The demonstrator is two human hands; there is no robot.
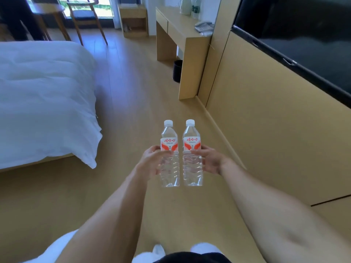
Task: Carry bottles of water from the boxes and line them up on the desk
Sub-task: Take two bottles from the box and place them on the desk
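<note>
Two clear water bottles [169,154] carry white caps and red-and-white labels above a light wood-grain floor [133,95].

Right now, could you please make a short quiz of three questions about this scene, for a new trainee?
1. True or false: each hand grips one water bottle.
2. What colour are the bottle caps? A) blue B) white C) red
3. Which furniture lies ahead on the right, holding a telephone?

Key:
1. True: left hand grips the left bottle, right hand the right bottle.
2. B
3. The desk, with the telephone.
</note>
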